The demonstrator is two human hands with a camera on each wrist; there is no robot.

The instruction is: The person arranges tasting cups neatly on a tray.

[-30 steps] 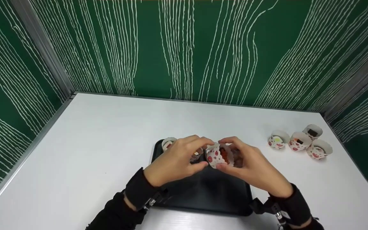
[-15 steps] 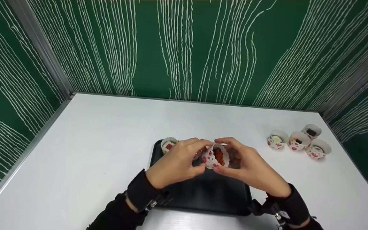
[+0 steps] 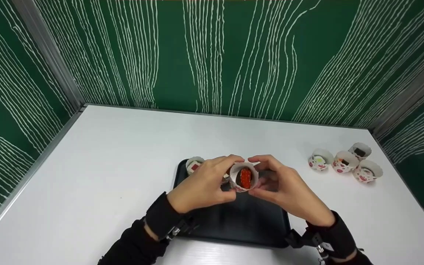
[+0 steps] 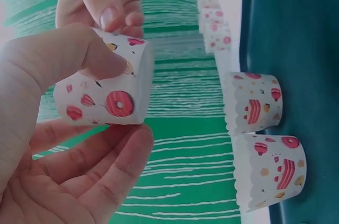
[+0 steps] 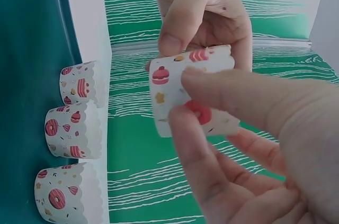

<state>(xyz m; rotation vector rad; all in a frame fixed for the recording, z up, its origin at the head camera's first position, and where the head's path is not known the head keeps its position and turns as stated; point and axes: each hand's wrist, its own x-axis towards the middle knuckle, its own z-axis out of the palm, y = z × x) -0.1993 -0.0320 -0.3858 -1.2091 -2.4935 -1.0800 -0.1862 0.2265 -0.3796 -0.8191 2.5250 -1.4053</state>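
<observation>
Both hands hold one white paper baking cup (image 3: 235, 171), printed with pink donuts and cakes, above the dark tray (image 3: 248, 228). A red, bumpy topping on something dark (image 3: 246, 178) shows inside it, the mouth turned towards the head camera. From the left side, the left hand (image 3: 202, 186) grips the cup, thumb on its wall and fingers beneath in the left wrist view. Thumb and fingers of the right hand (image 3: 287, 187) pinch the opposite side. Along the tray's far edge stand several similar cups (image 5: 73, 131), partly hidden by the left hand in the head view.
Several more filled paper cups (image 3: 344, 162) form a cluster on the white table (image 3: 123, 154) at the right. Green panels (image 3: 212, 59) with wavy white lines and grey metal posts enclose the back and sides.
The held cup has turned and shifted slightly left, so its mouth now faces up towards the head camera and its red contents show more fully. Both hands keep hold of it.
</observation>
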